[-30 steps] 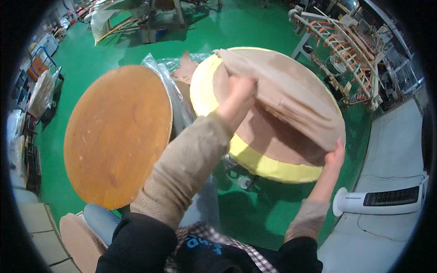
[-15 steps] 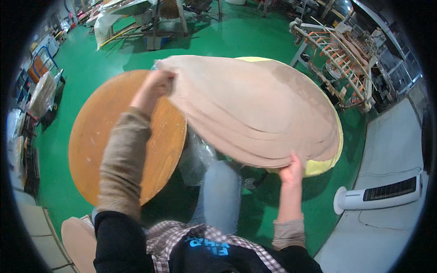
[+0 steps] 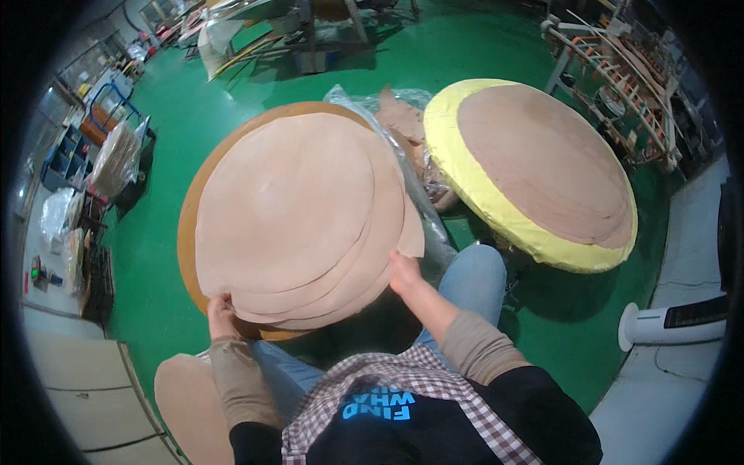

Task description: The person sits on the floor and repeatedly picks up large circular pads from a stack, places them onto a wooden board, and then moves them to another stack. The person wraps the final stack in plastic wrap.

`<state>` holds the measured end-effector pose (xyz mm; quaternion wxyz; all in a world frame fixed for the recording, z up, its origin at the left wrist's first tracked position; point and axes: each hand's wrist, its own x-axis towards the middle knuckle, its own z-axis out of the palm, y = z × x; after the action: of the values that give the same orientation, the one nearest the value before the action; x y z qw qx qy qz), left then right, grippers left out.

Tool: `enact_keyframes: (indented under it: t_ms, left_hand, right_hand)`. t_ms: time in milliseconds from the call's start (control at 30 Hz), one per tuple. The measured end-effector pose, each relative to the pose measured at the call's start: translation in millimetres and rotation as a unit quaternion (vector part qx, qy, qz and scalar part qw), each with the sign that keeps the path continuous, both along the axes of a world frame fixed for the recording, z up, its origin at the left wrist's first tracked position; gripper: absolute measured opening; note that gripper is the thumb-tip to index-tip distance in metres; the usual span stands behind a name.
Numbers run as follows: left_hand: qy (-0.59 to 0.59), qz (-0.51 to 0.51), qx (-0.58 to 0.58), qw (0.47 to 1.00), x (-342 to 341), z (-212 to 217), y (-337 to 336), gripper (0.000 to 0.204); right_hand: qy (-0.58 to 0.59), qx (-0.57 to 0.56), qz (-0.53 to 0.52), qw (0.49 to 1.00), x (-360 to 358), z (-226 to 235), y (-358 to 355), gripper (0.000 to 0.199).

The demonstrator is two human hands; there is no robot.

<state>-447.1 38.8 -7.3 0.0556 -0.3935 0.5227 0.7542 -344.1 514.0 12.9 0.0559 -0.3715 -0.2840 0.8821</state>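
Note:
A loose stack of thin, pinkish-beige round sheets [image 3: 291, 205], leather-like in look, lies spread over the round wooden tabletop [image 3: 188, 225] in front of me. Its layers are fanned along the right and near edges. My left hand [image 3: 222, 316] is closed on the near left edge of the stack. At the right edge, my right hand [image 3: 404, 273] pinches the sheets near a corner that sticks out. To the right stands a round table with a yellow cover [image 3: 446, 147], carrying another pile of similar sheets [image 3: 546, 163].
Between the two tables sits a clear plastic bag [image 3: 422, 203] with beige scraps [image 3: 401, 116]. Another beige round piece [image 3: 190, 403] is at my lower left. A white fan unit [image 3: 666, 324] stands at the right, a metal rack [image 3: 612, 85] at the far right, on green floor [image 3: 434, 58].
Both hands have carried the stack of sheets leftward from over the yellow-covered table onto the wooden tabletop. More sheets now show on the yellow cover, and the scrap bag has come into sight.

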Motion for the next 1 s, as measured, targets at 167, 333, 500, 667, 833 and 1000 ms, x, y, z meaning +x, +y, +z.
enact_keyframes:
  t_ms: [167,333,500,667,833,1000]
  left_hand:
    - [0.120,-0.083,-0.057,0.988,44,19,20,0.020]
    - [0.135,-0.080,-0.104,0.982,18,41,17,0.024]
    - [0.145,-0.035,-0.159,0.976,-2,88,18,0.045]
    - [0.271,-0.150,-0.433,0.847,-55,140,185,0.054]
    - [0.268,-0.386,0.250,0.846,-19,114,492,0.036]
    - [0.030,-0.344,0.325,0.880,25,118,635,0.068]
  right_hand:
    - [-0.025,-0.020,0.040,0.999,-39,-20,5,0.032]
    - [0.013,-0.035,0.168,0.985,-10,11,21,0.030]
    - [0.097,0.016,0.137,0.986,108,89,111,0.033]
    - [0.235,0.100,-0.128,0.958,181,127,257,0.044]
    - [0.176,0.035,-0.270,0.946,170,120,311,0.070]
    - [0.268,0.041,-0.299,0.915,128,125,317,0.068]
